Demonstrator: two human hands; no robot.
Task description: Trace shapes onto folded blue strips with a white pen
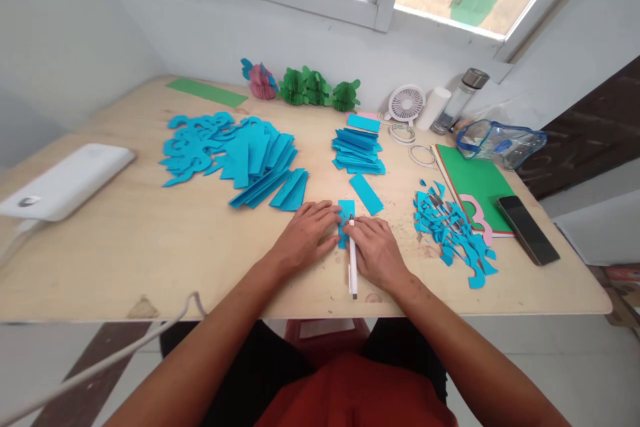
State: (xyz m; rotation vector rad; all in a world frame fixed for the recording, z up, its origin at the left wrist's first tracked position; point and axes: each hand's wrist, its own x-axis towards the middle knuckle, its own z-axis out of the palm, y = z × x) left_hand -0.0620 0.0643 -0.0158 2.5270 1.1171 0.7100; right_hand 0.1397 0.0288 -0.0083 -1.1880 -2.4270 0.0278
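Note:
A small blue paper strip (345, 205) lies on the table in front of me, between my two hands. My left hand (311, 230) rests flat with its fingers stretched, and the fingertips touch the strip's left edge. On the other side, my right hand (379, 250) is closed on a white pen (353, 263). The pen's dark tip points away from me over the strip, and its clip end points back toward me. The right fingers partly cover the strip. Just beyond them lies another loose blue strip (366, 193).
Folded blue papers (250, 160) and curled cut-outs (193, 143) lie left. A blue stack (357, 150) stands ahead. Blue scraps (445, 223), a green sheet (473, 180) and a phone (527, 230) are right; a white power bank (75, 177) is far left.

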